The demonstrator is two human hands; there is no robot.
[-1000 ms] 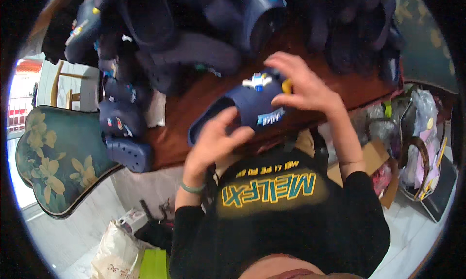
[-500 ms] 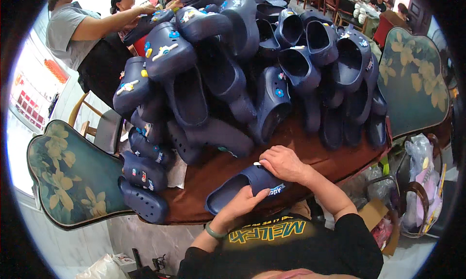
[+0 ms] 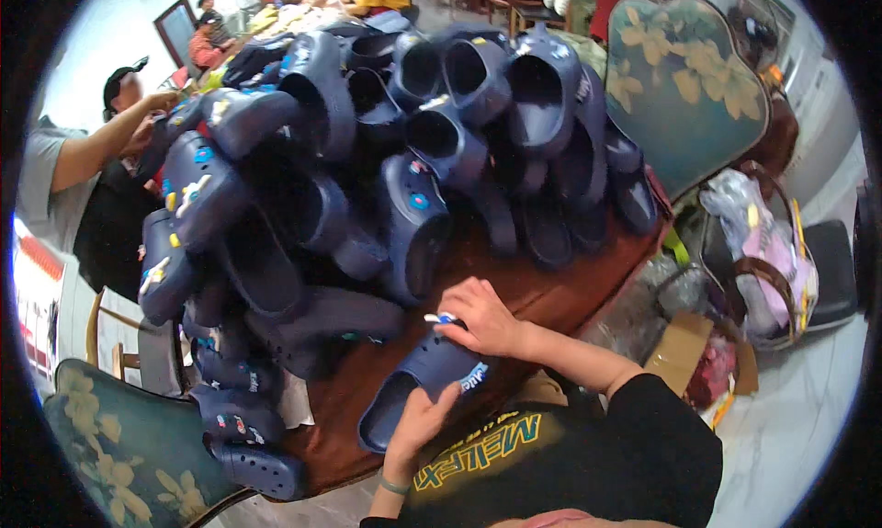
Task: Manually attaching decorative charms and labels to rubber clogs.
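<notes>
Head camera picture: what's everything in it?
Held shoe: one, navy, between the hands
Other shoes: many, navy, heaped on the table
Table: one, reddish brown, under the shoes
Charms: many, mixed colours, on shoes
Flowered chair backs: two, green, upper right, lower left
Box: one, brown, right
Clear plastic: some pieces, see-through, right
Other people: several, mixed clothes, top and left
Shirt: one, black, bottom
Left hand: one, bare, at the held shoe's opening
Right hand: one, bare, at its toe

Single clog (image 3: 424,363) at near edge of table (image 3: 570,284); left hand (image 3: 421,427) at its near side, right hand (image 3: 482,317) over its toe. Clog pile (image 3: 413,197) beyond, on table. Chair backs: one left (image 3: 129,436), one far right (image 3: 687,78). Box (image 3: 680,349) right of table; bag (image 3: 781,284) farther right.
</notes>
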